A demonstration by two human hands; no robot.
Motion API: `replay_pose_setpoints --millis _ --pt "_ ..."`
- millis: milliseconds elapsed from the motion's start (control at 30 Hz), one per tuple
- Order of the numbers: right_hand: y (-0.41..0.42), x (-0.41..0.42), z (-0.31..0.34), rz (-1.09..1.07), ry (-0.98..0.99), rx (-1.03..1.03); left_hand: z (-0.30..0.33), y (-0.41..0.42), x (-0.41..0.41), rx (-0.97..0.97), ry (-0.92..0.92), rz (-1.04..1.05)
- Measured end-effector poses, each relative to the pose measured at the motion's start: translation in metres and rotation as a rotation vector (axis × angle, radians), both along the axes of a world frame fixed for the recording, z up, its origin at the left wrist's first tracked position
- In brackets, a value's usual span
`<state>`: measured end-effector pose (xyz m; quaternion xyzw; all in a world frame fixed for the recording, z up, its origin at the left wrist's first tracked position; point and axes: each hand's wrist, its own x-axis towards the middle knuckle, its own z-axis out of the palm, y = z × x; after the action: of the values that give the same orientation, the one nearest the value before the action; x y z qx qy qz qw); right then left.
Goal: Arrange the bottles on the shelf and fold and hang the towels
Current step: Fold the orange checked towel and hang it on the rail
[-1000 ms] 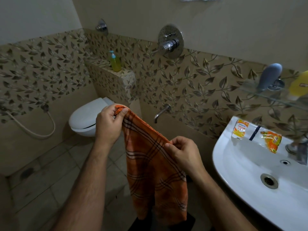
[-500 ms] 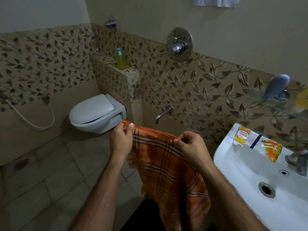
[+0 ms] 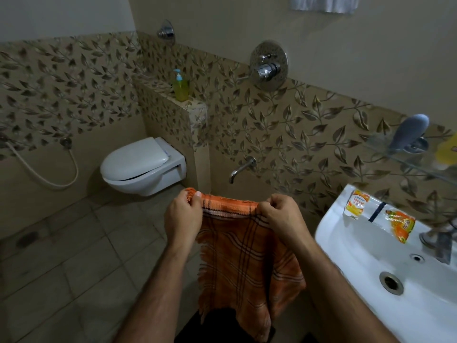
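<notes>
Here, tiled floor (image 3: 74, 256) spreads below and left of both hands. Leaf-pattern wall tiles (image 3: 309, 125) run behind them. White sink (image 3: 346, 246) sits right of the right hand, drain (image 3: 391, 282) in the basin, two yellow-orange sachets (image 3: 354, 203) on its back rim with a dark strip between them. Wall-hung toilet (image 3: 141, 167), lid down, up and left of the left hand; white hose (image 3: 44, 177) loops on the wall further left.

Orange plaid towel (image 3: 247, 263) hangs between the forearms, top edge stretched level between the two hands, the rest draping down to the bottom of frame, fringe showing along its left edge. Left hand (image 3: 183, 216) closed, pinching the towel's left top corner, thumb and fingers on the fabric. Right hand (image 3: 282, 214) closed, gripping the right top corner. Hands level with each other, apart by the folded towel's width.

Glass shelf (image 3: 405, 159) up and right of the right hand, a grey-blue bottle (image 3: 409, 132) leaning on it, yellow item (image 3: 447, 152) at frame edge, blurred. Round chrome shower mixer (image 3: 268, 65) on the wall above the hands, small spout (image 3: 241, 168) just above the towel's top edge. Green pump bottle (image 3: 180, 86) stands on the tiled ledge (image 3: 195, 107) above the left hand. White cloth (image 3: 324, 3) hangs at the top edge, cut off.
</notes>
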<state>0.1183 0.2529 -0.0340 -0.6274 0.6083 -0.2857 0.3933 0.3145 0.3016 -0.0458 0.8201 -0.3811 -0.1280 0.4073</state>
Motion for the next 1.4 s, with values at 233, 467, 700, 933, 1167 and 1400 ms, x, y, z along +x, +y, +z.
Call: replay_pose_setpoints --millis 233,467,700,933,1167,1400 --pt "0.002 0.010 0.000 0.030 0.191 -0.224 0.009 0.006 -0.023 -0.053 -0.033 -0.169" --pt "0.005 0.013 0.005 0.158 0.196 -0.334 0.006 0.002 -0.029 -0.002 0.213 -0.504" --pt "0.007 0.014 0.005 0.333 0.146 -0.371 0.003 -0.018 -0.025 0.073 0.231 -0.611" --pt "0.007 0.006 -0.001 0.337 0.094 -0.367 0.008 -0.018 -0.022 0.106 0.329 -0.789" --pt "0.006 0.002 0.006 0.304 0.080 -0.280 0.022 -0.011 -0.041 -0.003 0.032 -0.531" --pt "0.000 -0.008 0.007 0.440 -0.271 0.307 0.051 -0.007 -0.045 -0.189 -0.150 -0.447"
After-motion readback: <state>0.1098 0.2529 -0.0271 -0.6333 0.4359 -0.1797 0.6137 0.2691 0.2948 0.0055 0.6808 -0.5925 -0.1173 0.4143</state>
